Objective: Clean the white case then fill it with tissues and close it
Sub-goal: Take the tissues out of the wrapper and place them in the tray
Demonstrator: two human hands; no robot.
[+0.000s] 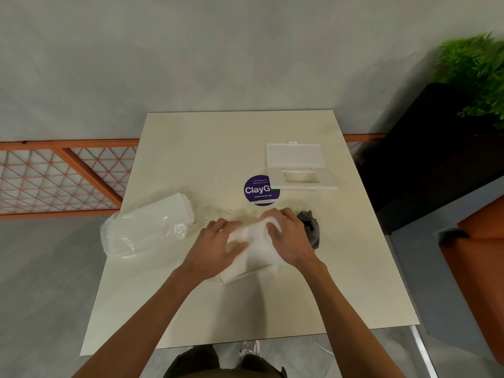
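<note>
Head view: left hand (218, 242) flat on white case (257, 255), right hand (290, 234) gripping its far edge.

Surface (191, 148) smooth, cream, slight shine. Lid (296, 156) white hard plastic, smooth. Wrapper (147, 230) clear plastic, shiny, crinkled. Cloth (311, 225) grey, soft, matt. Fence (68, 145) orange metal.

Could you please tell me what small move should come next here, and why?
Probably lift the right hand to fetch the lid, which lies apart by the purple sticker. The white case under it and the left hand seems filled with tissues, and the grey cloth lies aside.
</note>
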